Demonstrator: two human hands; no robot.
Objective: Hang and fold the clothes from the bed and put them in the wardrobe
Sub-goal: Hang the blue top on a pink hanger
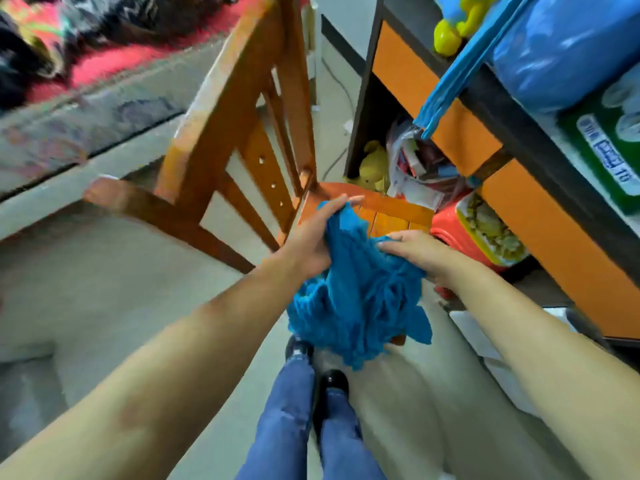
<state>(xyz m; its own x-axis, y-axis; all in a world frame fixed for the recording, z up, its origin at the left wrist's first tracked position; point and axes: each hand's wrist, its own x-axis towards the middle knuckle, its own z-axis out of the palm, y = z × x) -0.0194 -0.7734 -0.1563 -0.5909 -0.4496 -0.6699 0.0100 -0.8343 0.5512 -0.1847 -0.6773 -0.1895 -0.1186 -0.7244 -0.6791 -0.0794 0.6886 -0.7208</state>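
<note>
Teal knit garment [356, 289] hangs bunched between both hands above the wooden chair [242, 133], near centre: left hand [311, 237] clamped on its upper edge, right hand [415, 249] gripping the right side. Its loose fringe may snag the chair or trail to the floor.

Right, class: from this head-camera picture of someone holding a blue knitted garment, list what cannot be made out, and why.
1. Bunched blue knitted garment, head view: its type is hidden by its own folds.
2. Right hand: fingertips buried in the fabric.
3. Heap of dark and multicoloured clothes on the red-covered bed: blurred, cut by the top edge.
4. Wardrobe: not in view.
5. Green packet: print blurred, cut by the right edge.
</note>
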